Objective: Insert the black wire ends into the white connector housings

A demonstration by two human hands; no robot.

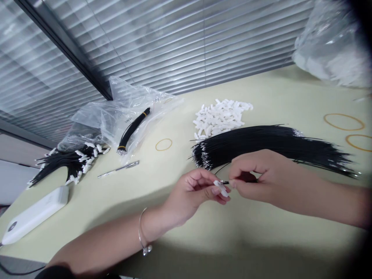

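Note:
Between the thumb and fingers of my left hand (pixel 200 188) is a small white plastic connector housing (pixel 221 188). My right hand (pixel 266 178) pinches a black wire (pixel 225 182), whose metal-tipped end meets the housing; how deep the tip sits cannot be made out. Just behind my hands lies a thick bundle of black wires (pixel 255 141) with shiny metal terminals at the ends. Beyond that bundle is a heap of loose white connector housings (pixel 219 116).
At the left lie black wires with white housings (pixel 84 161), a pen (pixel 118 169) and a long white device (pixel 36 215). A banded wire bundle (pixel 133 130) rests on a clear plastic bag (pixel 101 116). Rubber bands (pixel 344 121) and another bag (pixel 334 50) are at the right.

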